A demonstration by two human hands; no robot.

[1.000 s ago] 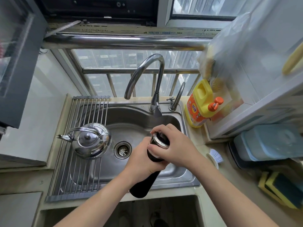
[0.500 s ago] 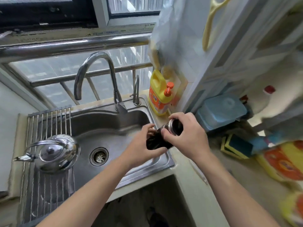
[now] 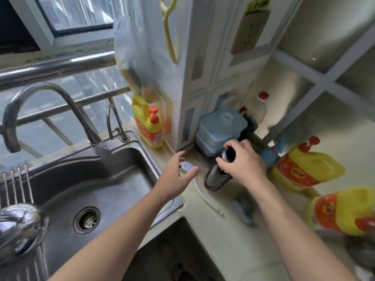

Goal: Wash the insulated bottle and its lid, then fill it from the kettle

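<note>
Gripping the bottle (image 3: 215, 178) just below its top, the fingers (image 3: 224, 162) of the right hand (image 3: 246, 162) curl around it from the side away from the sink (image 3: 121, 179), and the thumb closes over the far edge of the rim. The bottle's top end sits right at the fingertips, a metal ring with a dark middle, while its dark body hangs below the hand. Its long axis is tilted rather than upright: the top points up and leans away from the sink, and the base sits lower and nearer the sink's right edge. The base is down at the counter (image 3: 223, 240) to the right of the sink, but blur hides whether it touches.

The left hand (image 3: 178, 176) holds nothing. Its fingers are straight and spread wide, palm down, above the sink's right rim. A brush (image 3: 187, 165) lies on the counter just right of the sink, its pale head partly under those fingertips and its white handle trailing toward the sink's near corner.

The kettle (image 3: 18, 226) stands at the sink's left side on a wire rack (image 3: 18, 185), well apart from the bottle. A yellow soap jug (image 3: 147, 122) stands behind the sink's right rear corner.
</note>
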